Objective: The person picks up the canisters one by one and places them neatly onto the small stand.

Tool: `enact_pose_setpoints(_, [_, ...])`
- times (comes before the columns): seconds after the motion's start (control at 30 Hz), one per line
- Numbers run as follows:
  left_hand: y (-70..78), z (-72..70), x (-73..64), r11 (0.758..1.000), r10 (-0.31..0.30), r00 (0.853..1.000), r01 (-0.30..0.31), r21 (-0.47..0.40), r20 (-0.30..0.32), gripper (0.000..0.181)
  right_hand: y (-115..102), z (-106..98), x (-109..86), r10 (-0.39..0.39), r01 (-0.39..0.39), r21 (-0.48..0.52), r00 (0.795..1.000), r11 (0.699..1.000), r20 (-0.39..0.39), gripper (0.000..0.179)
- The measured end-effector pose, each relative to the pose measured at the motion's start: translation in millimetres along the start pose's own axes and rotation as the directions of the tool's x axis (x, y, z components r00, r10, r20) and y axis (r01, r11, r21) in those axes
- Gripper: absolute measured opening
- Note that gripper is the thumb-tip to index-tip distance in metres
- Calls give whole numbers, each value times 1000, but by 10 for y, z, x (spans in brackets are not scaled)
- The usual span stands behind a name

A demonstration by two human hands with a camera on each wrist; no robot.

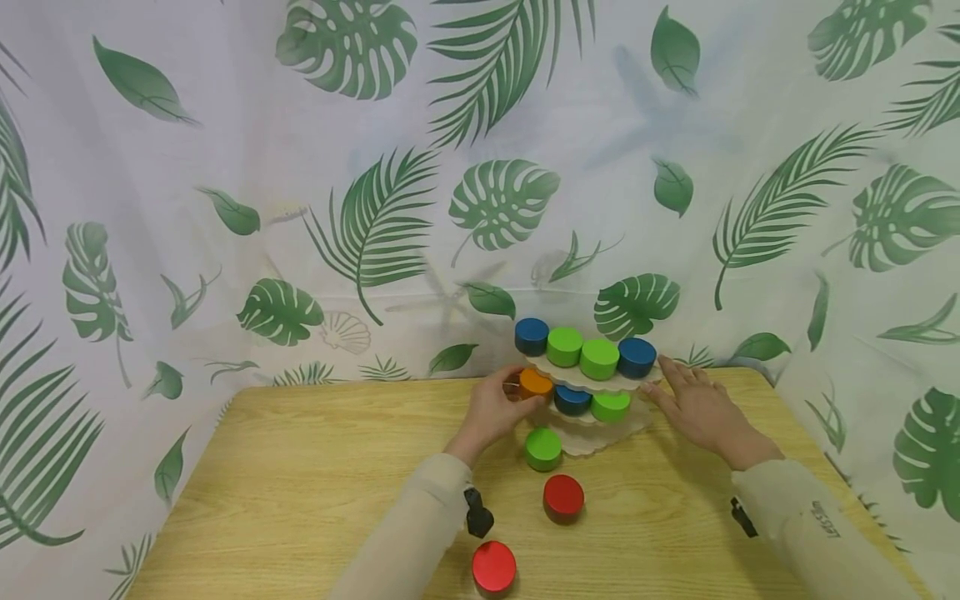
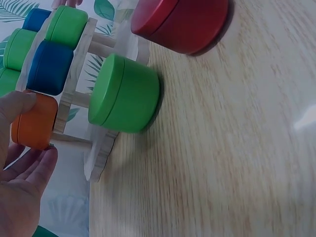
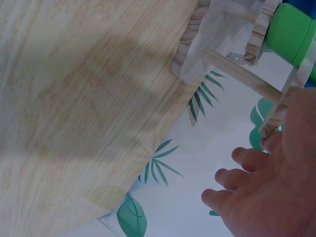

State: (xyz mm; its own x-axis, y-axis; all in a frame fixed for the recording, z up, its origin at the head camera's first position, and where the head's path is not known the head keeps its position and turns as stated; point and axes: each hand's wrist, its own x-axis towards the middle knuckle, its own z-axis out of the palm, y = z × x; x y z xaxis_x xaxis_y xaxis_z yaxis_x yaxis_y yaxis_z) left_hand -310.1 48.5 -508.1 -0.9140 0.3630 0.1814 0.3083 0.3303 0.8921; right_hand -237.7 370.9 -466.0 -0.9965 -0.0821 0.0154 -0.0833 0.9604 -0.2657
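A three-tier wooden stand (image 1: 592, 443) with scalloped edges and dowel posts bears small round lidded tins. Two blue tins (image 1: 532, 336) and two green tins (image 1: 599, 358) line its top tier. On the middle tier sit a blue tin (image 2: 50, 68), a green tin (image 1: 611, 406) and, at the left end, an orange tin (image 2: 35, 121). My left hand (image 1: 491, 414) grips this orange tin between thumb and fingers. At the top tier's right end, my right hand (image 1: 703, 414) holds the board between thumb and index finger, the other fingers (image 3: 217, 200) spread.
A green tin (image 1: 543, 449) stands on the wooden table (image 1: 322, 483) just before the stand. Closer to me are a red tin (image 1: 563, 498) and another red tin (image 1: 494, 568). A leaf-patterned cloth (image 1: 405, 208) hangs behind the table.
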Motion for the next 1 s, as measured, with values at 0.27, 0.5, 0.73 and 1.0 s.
enact_pose_setpoints(0.27, [-2,30,32,1000,-13,1000,13,-18,-17,59,-7,4,-1,-1,1,0,1000,1000,0,81])
enact_pose_setpoints(0.5, [6,44,60,1000,-18,1000,18,4,-8,56,-29,-9,-15,3,-3,2,1000,1000,2,80])
enact_pose_setpoints(0.73, [20,56,66,1000,-26,1000,26,-12,-3,56,-13,-5,-15,-4,4,5,1000,1000,0,80])
enact_pose_setpoints(1.0, [38,71,65,998,-17,1000,17,-54,6,57,-25,-15,-13,-2,2,13,1000,1000,9,80])
